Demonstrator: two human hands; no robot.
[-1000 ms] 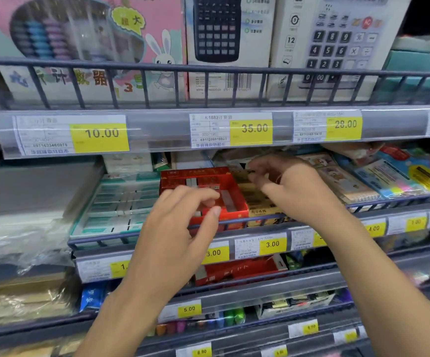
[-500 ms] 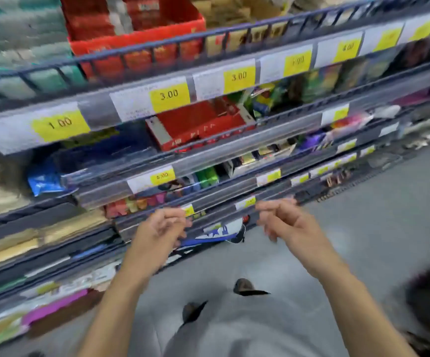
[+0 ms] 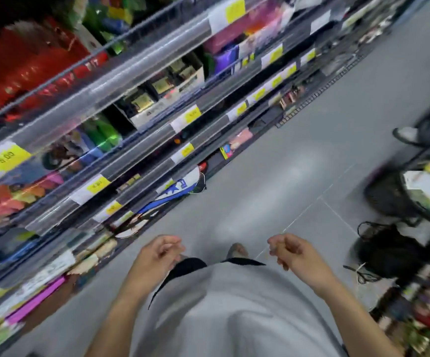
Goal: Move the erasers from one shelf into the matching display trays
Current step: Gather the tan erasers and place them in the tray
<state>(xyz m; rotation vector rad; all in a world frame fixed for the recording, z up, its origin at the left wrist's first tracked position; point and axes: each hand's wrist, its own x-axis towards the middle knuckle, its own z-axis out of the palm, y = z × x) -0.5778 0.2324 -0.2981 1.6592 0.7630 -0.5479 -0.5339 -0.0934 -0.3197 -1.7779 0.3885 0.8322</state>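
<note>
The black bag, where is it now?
In the head view, the black bag lies on the grey floor at the right, beside the right hand.

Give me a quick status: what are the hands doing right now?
Left hand and right hand loosely curled, holding nothing, low over the grey floor. No eraser in hand; shelves off to the left, blurred. Nothing between hands and shelves.

The shelves [image 3: 136, 140] run along the left of the floor [image 3: 298, 161], one row above another. At the foot of the shelves a bag [image 3: 175, 189] lies on the floor. Right of the shelves, across the floor, stands a basket [image 3: 389, 194], and a dark bag [image 3: 386, 251] lies on the floor beside it.
</note>
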